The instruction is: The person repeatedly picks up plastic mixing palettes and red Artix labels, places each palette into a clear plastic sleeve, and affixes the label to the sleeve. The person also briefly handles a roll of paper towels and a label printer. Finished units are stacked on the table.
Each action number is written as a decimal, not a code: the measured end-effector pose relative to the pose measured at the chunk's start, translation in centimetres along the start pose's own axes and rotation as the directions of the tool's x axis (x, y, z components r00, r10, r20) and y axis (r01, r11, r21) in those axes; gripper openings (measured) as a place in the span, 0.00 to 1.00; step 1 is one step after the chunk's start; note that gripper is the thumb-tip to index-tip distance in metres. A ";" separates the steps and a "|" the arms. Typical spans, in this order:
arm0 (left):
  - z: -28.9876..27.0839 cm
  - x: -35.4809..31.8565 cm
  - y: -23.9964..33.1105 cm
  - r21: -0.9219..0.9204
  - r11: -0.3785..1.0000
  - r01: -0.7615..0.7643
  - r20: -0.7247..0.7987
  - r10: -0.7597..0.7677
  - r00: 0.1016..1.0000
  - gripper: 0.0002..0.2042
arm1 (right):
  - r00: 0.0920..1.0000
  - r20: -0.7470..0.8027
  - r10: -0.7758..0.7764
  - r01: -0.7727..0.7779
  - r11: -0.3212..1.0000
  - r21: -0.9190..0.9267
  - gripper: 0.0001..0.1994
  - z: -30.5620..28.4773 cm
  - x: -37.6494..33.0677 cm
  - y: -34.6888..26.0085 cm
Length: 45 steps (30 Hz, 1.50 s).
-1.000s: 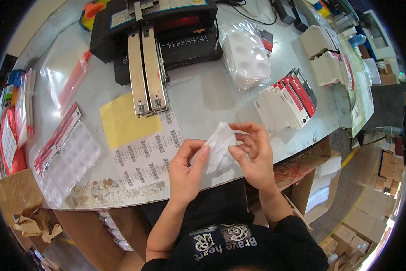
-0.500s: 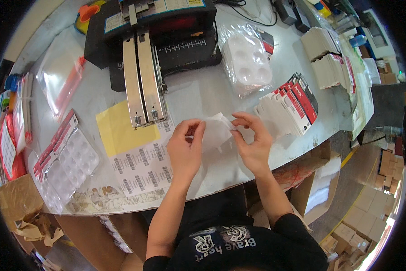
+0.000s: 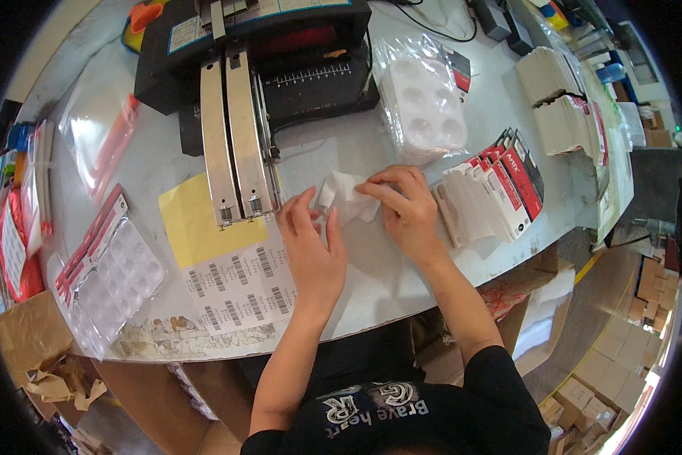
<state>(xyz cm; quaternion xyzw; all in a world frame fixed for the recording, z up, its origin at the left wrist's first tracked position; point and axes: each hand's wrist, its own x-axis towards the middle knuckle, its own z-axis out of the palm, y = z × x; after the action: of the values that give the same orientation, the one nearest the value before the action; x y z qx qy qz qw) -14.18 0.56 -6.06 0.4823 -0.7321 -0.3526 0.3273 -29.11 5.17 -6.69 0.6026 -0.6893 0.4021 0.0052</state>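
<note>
A crumpled, thin white sheet [image 3: 346, 194], soft like tissue or film, lies on the table between my hands. My right hand [image 3: 408, 214] is on its right side, with fingertips and thumb closed on the folds. My left hand [image 3: 318, 254] is at the sheet's left edge with thumb and fingers apart. Its fingertips are beside the label sheet [image 3: 242, 284], which carries rows of barcodes and a yellow backing part [image 3: 193, 220]. Close to my right hand leans a fanned stack of red, black and white cards [image 3: 500, 189].
A black machine [image 3: 311, 76] with a long metal rail [image 3: 238, 152] reaches over the labels. White palettes [image 3: 424, 106] in clear plastic lie behind my right hand; packaged palettes [image 3: 117, 273] are at left. More card stacks [image 3: 557, 98] stand far right. Cardboard boxes [image 3: 151, 394] are below the table edge.
The thin white sheet, held up between both hands before, is now bunched on the table further left. My left fingers have spread from a pinch; my right hand has moved left and slightly away.
</note>
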 end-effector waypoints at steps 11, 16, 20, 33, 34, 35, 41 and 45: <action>1.8 2.4 -0.2 -0.135 0.987 0.085 0.091 -0.073 0.993 0.11 | 0.990 0.041 -0.132 0.134 0.991 -0.032 0.19 -0.3 0.3 0.6; 1.4 1.1 0.2 -0.201 0.979 -0.029 0.010 0.031 0.999 0.13 | 0.992 0.093 -0.082 0.087 0.995 -0.049 0.21 -1.0 0.2 -0.4; -0.2 -0.3 0.7 -0.161 0.986 -0.047 0.003 0.048 0.999 0.13 | 0.994 -0.001 -0.110 0.110 0.994 -0.019 0.17 -1.8 -0.1 -1.4; -9.2 -6.8 0.0 -0.508 0.768 0.390 0.232 -0.314 0.921 0.03 | 0.639 0.493 0.590 -0.604 -0.011 0.797 0.12 -4.3 -3.3 -9.5; -9.6 -7.7 -0.2 -0.518 0.756 0.399 0.249 -0.313 0.917 0.04 | 0.615 0.546 0.569 -0.578 -0.145 0.803 0.14 -4.3 -3.5 -10.0; -10.0 -8.5 -0.3 -0.497 0.779 0.383 0.250 -0.294 0.923 0.05 | 0.592 0.600 0.538 -0.547 -0.279 0.790 0.15 -4.3 -3.9 -10.5; -10.7 -15.0 -0.1 -0.425 0.824 0.373 0.284 -0.270 0.920 0.18 | 0.531 0.638 0.557 -0.741 -0.060 0.669 0.19 -3.5 -9.1 -14.0; -11.3 -17.3 -0.3 -0.387 0.917 0.097 0.054 -0.083 0.995 0.21 | 0.504 0.682 0.530 -0.833 0.088 0.547 0.22 -3.1 -13.0 -16.2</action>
<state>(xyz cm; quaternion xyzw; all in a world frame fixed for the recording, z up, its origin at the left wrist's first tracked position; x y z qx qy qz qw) 0.74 14.45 -2.66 0.4342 -0.6304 -0.5145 0.3865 -13.51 18.45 -2.10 0.1741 -0.5885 0.5300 -0.5852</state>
